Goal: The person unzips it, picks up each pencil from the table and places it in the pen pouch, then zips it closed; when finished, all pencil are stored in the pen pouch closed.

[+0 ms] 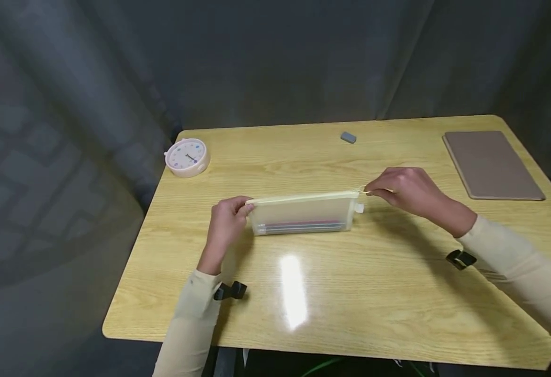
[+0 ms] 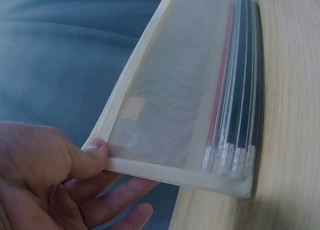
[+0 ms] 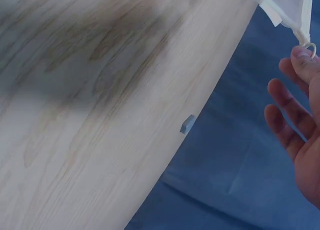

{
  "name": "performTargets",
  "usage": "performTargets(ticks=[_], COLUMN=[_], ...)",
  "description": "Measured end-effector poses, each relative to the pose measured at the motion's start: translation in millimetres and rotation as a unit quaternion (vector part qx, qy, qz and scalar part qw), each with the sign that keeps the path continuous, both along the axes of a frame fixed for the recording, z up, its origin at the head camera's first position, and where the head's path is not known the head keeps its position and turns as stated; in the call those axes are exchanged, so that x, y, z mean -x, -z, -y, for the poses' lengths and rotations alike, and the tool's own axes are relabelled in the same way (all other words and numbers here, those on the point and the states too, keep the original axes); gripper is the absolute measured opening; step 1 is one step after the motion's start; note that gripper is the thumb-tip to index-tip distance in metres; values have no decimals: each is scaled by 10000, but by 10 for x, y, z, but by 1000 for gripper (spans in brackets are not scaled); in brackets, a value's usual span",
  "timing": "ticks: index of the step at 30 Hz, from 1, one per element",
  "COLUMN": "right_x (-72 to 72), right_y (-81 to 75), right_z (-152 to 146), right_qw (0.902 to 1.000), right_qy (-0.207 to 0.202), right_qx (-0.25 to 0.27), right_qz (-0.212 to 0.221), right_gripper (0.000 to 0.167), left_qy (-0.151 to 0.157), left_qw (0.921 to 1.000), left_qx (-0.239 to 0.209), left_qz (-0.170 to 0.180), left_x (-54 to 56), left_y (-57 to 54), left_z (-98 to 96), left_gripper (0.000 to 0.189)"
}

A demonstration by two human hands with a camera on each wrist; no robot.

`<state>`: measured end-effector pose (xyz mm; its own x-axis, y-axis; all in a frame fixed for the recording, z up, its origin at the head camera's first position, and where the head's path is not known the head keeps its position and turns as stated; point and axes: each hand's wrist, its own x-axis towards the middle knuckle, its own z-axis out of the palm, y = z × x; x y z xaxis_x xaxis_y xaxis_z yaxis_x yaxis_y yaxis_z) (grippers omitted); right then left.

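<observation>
A pale yellow mesh pencil case (image 1: 303,209) stands upright on its long edge near the table's middle, its zip side up. Through the mesh show several pencils (image 2: 235,89) lying along the bottom, one of them red. My left hand (image 1: 227,222) pinches the case's top left corner between thumb and fingers; in the left wrist view the thumb (image 2: 95,155) presses on that corner. At the other end my right hand (image 1: 404,189) pinches the small cord loop (image 3: 313,50) at the zip's right end, thumb against fingertips. The zip looks closed along the top.
A pink round clock (image 1: 187,157) stands at the back left corner of the wooden table (image 1: 350,293). Near the back edge lies a grey eraser (image 1: 348,137). A brown notebook (image 1: 494,165) lies at the right. Dark curtains (image 1: 280,63) hang behind the table.
</observation>
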<state>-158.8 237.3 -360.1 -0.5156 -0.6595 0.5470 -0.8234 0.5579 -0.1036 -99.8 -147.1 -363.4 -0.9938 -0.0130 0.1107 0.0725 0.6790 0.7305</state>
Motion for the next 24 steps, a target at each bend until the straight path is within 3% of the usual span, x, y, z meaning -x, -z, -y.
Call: performTargets(ticks=[5,11,14,18,24], right_x=[0,43,71,121,229], right_y=[59,148,185,229,264], right_z=[-105,-183,-200,-208,-258], right_qw=[9994,9959,9903,9748,9563], right_qy=[310,598,801,1021,711], right_qx=[-123,-393,-542,-736,-397], right_qz=[132,553,994,1844,2807], right_gripper=[20,17,15,17,40], left_qy=[338,303,377,369,284], left_qw=[9955,9793,9737,9665,9497], left_qx=[828,1716,1907,2162,2711], left_qz=[329,1026,1190,1334,1543], left_x=[113,277,358,460,566], left_y=[-27,-59,-42,35,139], left_z=[-116,-239,-289,-355,-456], left_gripper=[23,33,36,34,34])
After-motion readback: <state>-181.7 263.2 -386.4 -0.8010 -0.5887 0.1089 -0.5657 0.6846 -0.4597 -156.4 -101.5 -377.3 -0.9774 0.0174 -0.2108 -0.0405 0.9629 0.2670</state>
